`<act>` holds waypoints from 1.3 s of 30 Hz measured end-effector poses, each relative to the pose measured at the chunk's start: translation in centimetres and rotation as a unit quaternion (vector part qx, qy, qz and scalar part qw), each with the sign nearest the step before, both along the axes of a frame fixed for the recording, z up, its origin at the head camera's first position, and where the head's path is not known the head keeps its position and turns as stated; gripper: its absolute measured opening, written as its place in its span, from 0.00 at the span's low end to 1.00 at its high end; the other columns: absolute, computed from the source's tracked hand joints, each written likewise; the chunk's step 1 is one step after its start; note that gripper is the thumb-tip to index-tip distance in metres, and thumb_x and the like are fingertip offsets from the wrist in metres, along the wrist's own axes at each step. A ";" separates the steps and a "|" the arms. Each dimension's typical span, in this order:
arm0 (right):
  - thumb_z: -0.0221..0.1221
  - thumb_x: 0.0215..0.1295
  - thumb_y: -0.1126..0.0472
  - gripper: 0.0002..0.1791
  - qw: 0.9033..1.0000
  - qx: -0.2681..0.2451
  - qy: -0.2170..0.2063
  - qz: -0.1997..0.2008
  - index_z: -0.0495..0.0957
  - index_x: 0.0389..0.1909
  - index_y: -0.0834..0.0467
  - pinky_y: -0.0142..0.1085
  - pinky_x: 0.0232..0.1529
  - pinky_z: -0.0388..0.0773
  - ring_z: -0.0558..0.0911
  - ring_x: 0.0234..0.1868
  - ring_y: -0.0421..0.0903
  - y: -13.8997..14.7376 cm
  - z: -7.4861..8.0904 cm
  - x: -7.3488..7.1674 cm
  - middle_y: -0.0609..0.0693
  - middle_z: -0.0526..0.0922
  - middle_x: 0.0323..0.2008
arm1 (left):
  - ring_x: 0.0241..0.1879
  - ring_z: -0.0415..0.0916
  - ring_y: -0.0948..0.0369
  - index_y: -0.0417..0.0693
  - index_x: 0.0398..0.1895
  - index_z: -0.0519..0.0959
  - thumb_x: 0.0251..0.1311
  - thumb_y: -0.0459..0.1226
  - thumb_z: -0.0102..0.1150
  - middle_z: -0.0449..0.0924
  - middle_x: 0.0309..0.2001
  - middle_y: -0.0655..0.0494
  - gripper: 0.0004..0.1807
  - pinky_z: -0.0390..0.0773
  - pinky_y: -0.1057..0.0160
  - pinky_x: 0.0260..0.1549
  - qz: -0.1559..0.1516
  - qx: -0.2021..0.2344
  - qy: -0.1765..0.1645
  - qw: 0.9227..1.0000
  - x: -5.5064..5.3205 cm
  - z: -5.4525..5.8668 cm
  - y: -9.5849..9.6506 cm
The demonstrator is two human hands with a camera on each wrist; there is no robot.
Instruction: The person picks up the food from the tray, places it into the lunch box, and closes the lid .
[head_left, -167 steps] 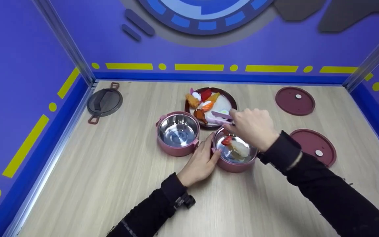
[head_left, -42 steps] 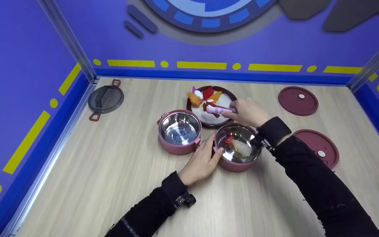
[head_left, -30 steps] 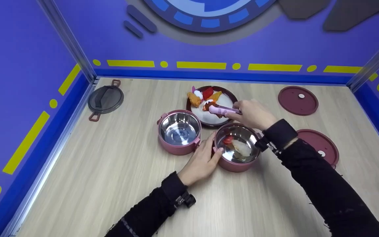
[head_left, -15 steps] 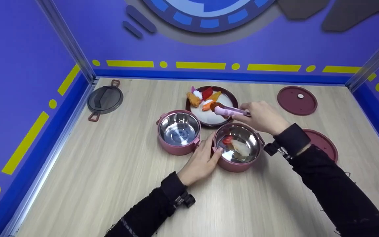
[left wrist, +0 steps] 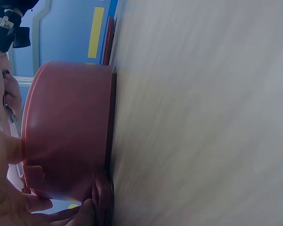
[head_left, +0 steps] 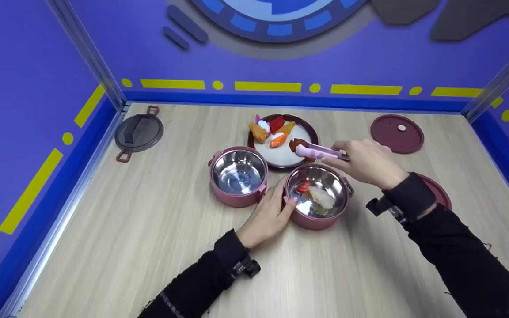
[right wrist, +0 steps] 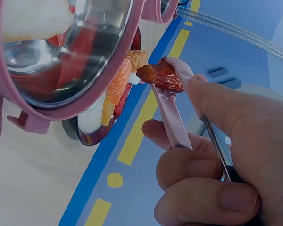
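My right hand (head_left: 369, 162) grips pale purple tongs (right wrist: 172, 117). Between the tongs' tips is a glossy brown piece of toy meat (right wrist: 160, 77), seen over the right part of a dark-rimmed plate (head_left: 281, 157) in the head view. My left hand (head_left: 265, 218) rests along the left side of the right-hand pink pot (head_left: 318, 223), thumb at its rim, fingers fairly straight beside its latch. Inside that steel-lined pot lie a white-topped food piece (head_left: 320, 198) and a red piece (head_left: 304, 187). Several toy foods, among them salmon sushi (head_left: 278, 140), sit on the plate.
A second pink pot (head_left: 237, 198) stands just left of my left hand, its steel inside bare. Two maroon lids lie at the right, the far lid (head_left: 396, 134) and the near lid (head_left: 438, 194), partly behind my right arm. A dark lid with handles (head_left: 138, 132) lies far left.
My right hand has drawn the tongs rightward and slightly nearer, carrying the brown meat away from the other foods. Earlier the tongs stood apart over the plate. My left hand stays at the pot.
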State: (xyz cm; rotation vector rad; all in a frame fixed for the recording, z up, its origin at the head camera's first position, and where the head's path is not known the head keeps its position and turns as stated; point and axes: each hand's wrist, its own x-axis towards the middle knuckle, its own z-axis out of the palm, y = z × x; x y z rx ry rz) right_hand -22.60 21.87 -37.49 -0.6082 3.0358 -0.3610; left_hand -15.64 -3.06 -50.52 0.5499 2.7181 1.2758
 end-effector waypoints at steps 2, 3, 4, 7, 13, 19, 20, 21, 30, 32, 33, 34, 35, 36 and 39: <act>0.60 0.72 0.34 0.31 1.000 -0.004 0.002 0.004 0.86 0.53 0.58 0.41 0.18 0.68 0.79 0.25 0.50 0.2 0.0 0.3 0.52 0.84 0.27 | 0.75 0.65 0.45 0.44 0.84 0.51 0.81 0.50 0.46 0.67 0.75 0.37 0.38 0.66 0.45 0.76 0.001 -0.002 -0.001 1.000 0.0 0.0 0.0; 0.61 0.72 0.35 0.30 1.000 -0.006 0.005 0.006 0.86 0.52 0.58 0.42 0.20 0.70 0.79 0.25 0.50 0.3 0.0 0.4 0.52 0.84 0.27 | 0.76 0.65 0.44 0.44 0.84 0.51 0.81 0.50 0.46 0.66 0.75 0.37 0.38 0.65 0.45 0.76 0.001 -0.001 -0.002 1.000 0.0 0.1 -0.1; 0.61 0.72 0.36 0.29 1.000 -0.007 0.007 0.009 0.87 0.51 0.58 0.43 0.21 0.72 0.79 0.24 0.49 0.5 -0.1 0.6 0.52 0.85 0.27 | 0.76 0.64 0.44 0.44 0.85 0.51 0.80 0.50 0.46 0.66 0.76 0.37 0.38 0.65 0.45 0.77 0.000 0.000 -0.002 1.000 0.0 0.1 -0.1; 0.62 0.73 0.39 0.26 1.000 -0.012 0.015 0.023 0.87 0.49 0.59 0.45 0.26 0.76 0.79 0.25 0.48 0.9 -0.2 1.0 0.52 0.86 0.28 | 0.76 0.64 0.43 0.43 0.84 0.51 0.80 0.51 0.46 0.65 0.76 0.36 0.39 0.64 0.43 0.76 -0.001 0.013 0.001 1.000 0.0 0.1 -0.2; 0.62 0.73 0.39 0.25 0.999 -0.020 0.025 0.031 0.87 0.47 0.59 0.42 0.27 0.73 0.75 0.23 0.45 1.7 -0.6 1.9 0.48 0.82 0.24 | 0.74 0.67 0.41 0.42 0.84 0.52 0.80 0.58 0.42 0.68 0.74 0.34 0.41 0.68 0.41 0.74 0.000 0.021 0.049 0.999 -0.7 -2.1 -0.3; 0.63 0.73 0.40 0.25 0.999 -0.026 -0.005 0.020 0.87 0.48 0.59 0.36 0.23 0.68 0.74 0.21 0.42 2.2 -1.1 3.0 0.47 0.81 0.23 | 0.74 0.67 0.41 0.41 0.83 0.53 0.81 0.51 0.45 0.68 0.74 0.34 0.37 0.66 0.43 0.75 0.002 0.013 0.021 1.000 0.1 0.3 -0.2; 0.63 0.73 0.41 0.25 0.999 -0.026 -0.012 0.019 0.86 0.49 0.60 0.35 0.23 0.69 0.74 0.21 0.42 2.3 -1.1 3.2 0.47 0.82 0.24 | 0.74 0.67 0.42 0.41 0.83 0.53 0.81 0.51 0.45 0.68 0.74 0.34 0.37 0.66 0.44 0.75 0.002 0.010 0.020 1.000 0.1 0.4 -0.2; 0.63 0.73 0.41 0.25 0.999 -0.026 -0.018 0.020 0.86 0.50 0.60 0.35 0.23 0.69 0.74 0.21 0.42 2.3 -1.2 3.4 0.47 0.82 0.25 | 0.74 0.67 0.42 0.41 0.83 0.53 0.81 0.51 0.45 0.68 0.73 0.34 0.37 0.66 0.44 0.75 0.002 0.010 0.020 1.000 0.1 0.4 -0.2; 0.64 0.71 0.40 0.25 0.999 -0.005 -0.009 0.036 0.87 0.49 0.58 0.33 0.19 0.65 0.70 0.20 0.40 2.3 -1.7 4.9 0.45 0.77 0.22 | 0.75 0.66 0.45 0.41 0.83 0.55 0.81 0.49 0.46 0.69 0.73 0.37 0.36 0.66 0.46 0.76 0.002 0.019 0.026 0.999 0.0 0.2 -0.1; 0.64 0.71 0.40 0.25 0.999 0.000 -0.008 0.039 0.87 0.49 0.58 0.33 0.18 0.63 0.69 0.19 0.40 2.3 -1.9 5.2 0.44 0.75 0.21 | 0.75 0.66 0.45 0.41 0.83 0.55 0.81 0.49 0.47 0.69 0.73 0.37 0.36 0.66 0.46 0.76 0.002 0.018 0.026 0.999 0.0 0.2 -0.1; 0.64 0.71 0.40 0.25 0.999 0.004 -0.006 0.041 0.87 0.49 0.58 0.33 0.18 0.63 0.69 0.19 0.40 2.2 -2.0 5.3 0.44 0.75 0.21 | 0.75 0.67 0.46 0.41 0.83 0.54 0.80 0.49 0.47 0.69 0.73 0.37 0.36 0.66 0.46 0.76 0.001 0.018 0.025 1.000 0.1 0.1 -0.1; 0.65 0.71 0.40 0.25 0.999 0.007 -0.004 0.042 0.87 0.49 0.58 0.33 0.17 0.63 0.69 0.19 0.39 2.2 -2.1 5.4 0.43 0.76 0.21 | 0.74 0.67 0.46 0.41 0.83 0.54 0.80 0.49 0.47 0.69 0.73 0.37 0.36 0.66 0.46 0.76 0.001 0.017 0.024 1.000 0.1 0.1 0.0; 0.65 0.71 0.40 0.24 0.999 0.011 -0.004 0.042 0.87 0.49 0.58 0.33 0.17 0.62 0.69 0.20 0.39 2.2 -2.2 5.4 0.43 0.76 0.21 | 0.74 0.67 0.46 0.41 0.83 0.54 0.80 0.49 0.47 0.70 0.73 0.37 0.36 0.66 0.46 0.76 0.001 0.018 0.023 1.000 0.1 0.1 0.0; 0.65 0.71 0.40 0.24 0.999 0.014 -0.004 0.042 0.87 0.49 0.57 0.33 0.17 0.63 0.70 0.20 0.39 2.2 -2.3 5.5 0.43 0.77 0.21 | 0.74 0.67 0.46 0.42 0.83 0.54 0.80 0.49 0.47 0.70 0.73 0.37 0.37 0.66 0.46 0.76 0.001 0.017 0.021 1.000 0.1 0.1 0.0; 0.65 0.70 0.40 0.22 0.999 0.019 -0.007 0.042 0.87 0.46 0.56 0.34 0.17 0.63 0.70 0.20 0.39 2.1 -2.5 5.8 0.43 0.77 0.21 | 0.74 0.67 0.46 0.43 0.84 0.53 0.80 0.49 0.47 0.70 0.72 0.37 0.37 0.66 0.46 0.76 0.001 0.014 0.018 1.000 0.1 0.1 0.0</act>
